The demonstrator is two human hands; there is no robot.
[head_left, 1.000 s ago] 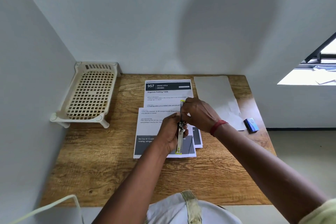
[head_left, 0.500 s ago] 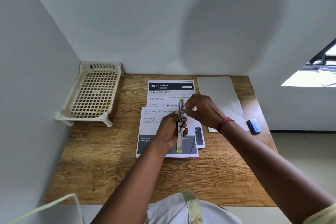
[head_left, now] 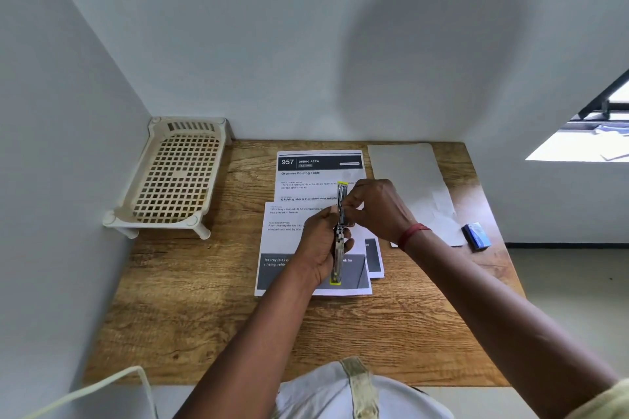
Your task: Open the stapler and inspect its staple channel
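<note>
My left hand (head_left: 318, 245) grips a long metal stapler (head_left: 339, 235) with yellow ends, opened out lengthwise above the papers. My right hand (head_left: 376, 209) pinches at the stapler's upper half with thumb and fingertips; a red band circles that wrist. What sits between those fingertips is too small to tell. Under both hands lie printed sheets (head_left: 306, 180) on the wooden table (head_left: 204, 316), the nearer sheet overlapping the one headed "957 Dining Area".
A cream plastic lattice rack (head_left: 173, 180) stands in the back-left corner against the walls. A blank white sheet (head_left: 412, 180) lies at the back right, with a small blue box (head_left: 476, 235) near the right edge. A pale cable (head_left: 102, 388) runs at the front left.
My right hand has come back down from the stapler's top end to its upper middle, fingertips pinched there. The left hand keeps its grip and the stapler stays in place.
</note>
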